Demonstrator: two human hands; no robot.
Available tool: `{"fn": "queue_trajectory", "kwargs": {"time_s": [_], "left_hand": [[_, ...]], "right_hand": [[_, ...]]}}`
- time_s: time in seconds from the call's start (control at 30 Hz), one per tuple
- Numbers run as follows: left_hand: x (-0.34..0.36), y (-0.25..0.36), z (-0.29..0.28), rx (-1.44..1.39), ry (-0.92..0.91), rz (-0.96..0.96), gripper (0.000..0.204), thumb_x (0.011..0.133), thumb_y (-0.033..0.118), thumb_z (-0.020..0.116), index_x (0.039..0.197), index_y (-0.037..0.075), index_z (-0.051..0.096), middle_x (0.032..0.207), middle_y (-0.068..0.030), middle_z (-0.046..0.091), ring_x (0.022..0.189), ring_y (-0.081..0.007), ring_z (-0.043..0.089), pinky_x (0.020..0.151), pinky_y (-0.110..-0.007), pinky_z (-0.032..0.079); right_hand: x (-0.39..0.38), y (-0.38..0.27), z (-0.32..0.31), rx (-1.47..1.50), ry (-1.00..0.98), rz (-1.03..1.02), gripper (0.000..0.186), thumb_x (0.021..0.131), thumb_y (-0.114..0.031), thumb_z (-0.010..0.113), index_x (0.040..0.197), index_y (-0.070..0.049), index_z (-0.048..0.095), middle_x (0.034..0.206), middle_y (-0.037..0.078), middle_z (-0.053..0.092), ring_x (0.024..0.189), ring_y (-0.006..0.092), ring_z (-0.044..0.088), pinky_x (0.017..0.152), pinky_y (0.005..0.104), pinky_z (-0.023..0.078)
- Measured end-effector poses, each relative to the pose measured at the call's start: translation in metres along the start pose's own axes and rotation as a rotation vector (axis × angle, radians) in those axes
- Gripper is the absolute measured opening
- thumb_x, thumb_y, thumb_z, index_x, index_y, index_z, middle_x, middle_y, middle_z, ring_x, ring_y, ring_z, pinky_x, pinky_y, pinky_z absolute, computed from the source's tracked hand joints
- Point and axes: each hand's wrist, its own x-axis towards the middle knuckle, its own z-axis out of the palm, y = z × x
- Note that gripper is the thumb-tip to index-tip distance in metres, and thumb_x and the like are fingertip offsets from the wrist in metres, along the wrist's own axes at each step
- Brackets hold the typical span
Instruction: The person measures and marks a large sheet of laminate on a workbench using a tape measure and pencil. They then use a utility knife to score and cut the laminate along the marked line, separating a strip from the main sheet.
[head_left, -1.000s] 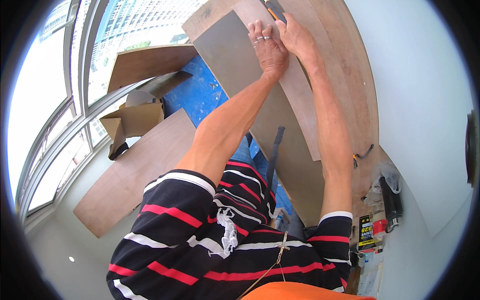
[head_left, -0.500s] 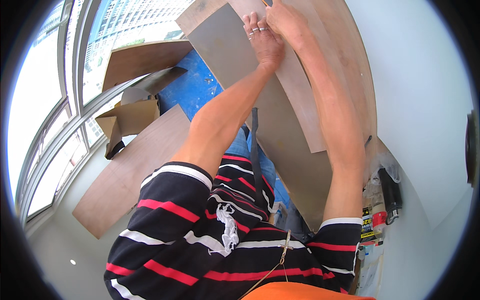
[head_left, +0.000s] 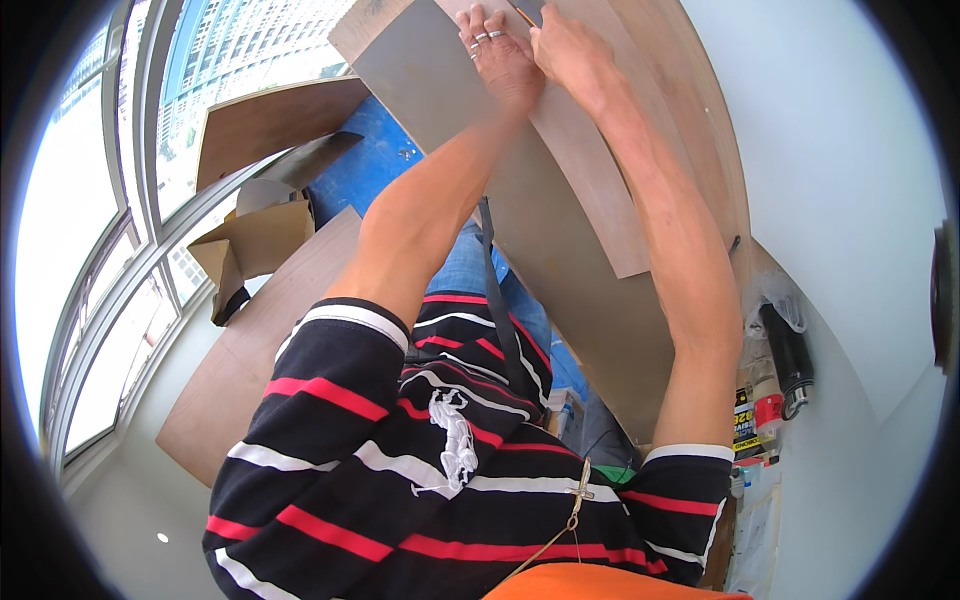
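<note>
My left hand (head_left: 503, 72) lies flat with its fingers apart at the far end of a pale wooden strip (head_left: 585, 175), rings on some fingers. Close to its right, my right hand (head_left: 570, 52) is closed around a thin orange pencil (head_left: 523, 15), whose tip end shows near the top edge. Beneath the strip is a large grey-brown board (head_left: 560, 265), and a lighter wood sheet (head_left: 690, 120) runs along the right side. The marked line, if any, cannot be made out.
Windows curve along the left. A leaning brown panel (head_left: 275, 125), an open cardboard box (head_left: 265, 240) and a wooden board (head_left: 260, 350) stand or lie there. Blue covering (head_left: 365, 165) shows on the floor. A black bottle (head_left: 788, 350) and other containers are by the right wall.
The view has shifted a little, so the boards sit slightly further left and higher. My left hand is still spread on the strip, and my right hand keeps the pencil beside it.
</note>
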Motion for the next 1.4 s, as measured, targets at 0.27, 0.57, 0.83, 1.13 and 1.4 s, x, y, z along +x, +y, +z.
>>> {"fn": "queue_trajectory", "kwargs": {"time_s": [0.27, 0.57, 0.83, 1.13, 1.4], "left_hand": [[-0.003, 0.002, -0.003, 0.079, 0.018, 0.052, 0.036, 0.091, 0.005, 0.047, 0.125, -0.006, 0.051, 0.14, -0.0289, 0.046, 0.137, -0.0454, 0.037, 0.117, -0.051, 0.028], [-0.003, 0.002, 0.0, 0.081, 0.033, 0.069, 0.037, 0.091, 0.005, 0.048, 0.127, -0.005, 0.051, 0.142, -0.0281, 0.045, 0.138, -0.0445, 0.037, 0.118, -0.05, 0.028], [0.001, -0.007, -0.001, 0.175, -0.004, 0.105, 0.053, 0.091, 0.022, 0.062, 0.134, -0.006, 0.046, 0.144, -0.0291, 0.042, 0.138, -0.0451, 0.036, 0.117, -0.051, 0.029], [0.002, 0.009, -0.009, -0.026, -0.062, -0.087, 0.038, 0.089, 0.001, 0.05, 0.126, 0.0, 0.048, 0.148, -0.0223, 0.035, 0.145, -0.0454, 0.022, 0.119, -0.053, 0.025], [0.003, -0.014, 0.005, -0.154, -0.051, -0.096, 0.03, 0.093, 0.016, 0.057, 0.121, 0.004, 0.055, 0.145, -0.0193, 0.04, 0.145, -0.0418, 0.024, 0.118, -0.046, 0.027]], "right_hand": [[-0.068, 0.018, -0.018, 0.093, -0.183, 0.098, 0.028, 0.101, -0.026, 0.051, 0.11, 0.001, 0.051, 0.079, 0.024, 0.067, 0.074, 0.0434, 0.066, 0.066, 0.0543, 0.05], [-0.125, 0.049, -0.013, 0.059, -0.173, 0.12, 0.03, 0.102, -0.027, 0.049, 0.113, 0.001, 0.05, 0.074, 0.023, 0.066, 0.068, 0.0439, 0.065, 0.063, 0.0532, 0.049], [-0.136, 0.053, -0.016, 0.311, -0.125, 0.241, 0.039, 0.104, -0.035, 0.045, 0.131, -0.009, 0.051, 0.084, 0.022, 0.068, 0.081, 0.043, 0.066, 0.07, 0.052, 0.048], [-0.043, 0.02, -0.01, 0.347, -0.031, 0.153, 0.041, 0.102, -0.038, 0.044, 0.132, -0.01, 0.051, 0.091, 0.023, 0.069, 0.087, 0.0436, 0.066, 0.076, 0.0514, 0.05], [0.009, -0.016, 0.005, 0.398, 0.144, 0.109, 0.043, 0.098, -0.038, 0.047, 0.13, -0.011, 0.053, 0.094, 0.024, 0.071, 0.09, 0.0459, 0.067, 0.078, 0.0548, 0.052]]}}
